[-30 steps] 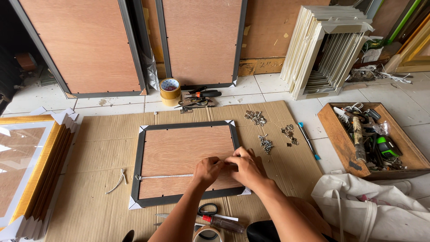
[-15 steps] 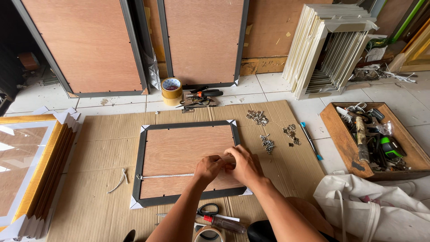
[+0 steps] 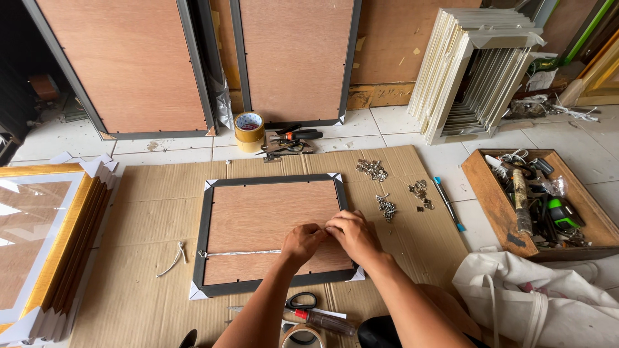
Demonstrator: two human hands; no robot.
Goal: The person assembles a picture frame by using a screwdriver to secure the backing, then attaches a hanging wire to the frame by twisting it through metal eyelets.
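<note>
— What do we have in hand?

— Our left hand [image 3: 302, 243] and right hand [image 3: 351, 233] are together, fingertips pinched on a white cord [image 3: 242, 253] stretched across the back of the dark picture frame [image 3: 205, 225].

— And around that frame?

— Behind it stands a roll of brown tape [image 3: 249, 129]. To its right lie metal hangers [image 3: 387, 207], then a wooden tool box [image 3: 478, 179]. Gold frames [image 3: 58, 251] are stacked to its left. It lies on cardboard [image 3: 142, 212] over white floor tiles [image 3: 387, 122].
</note>
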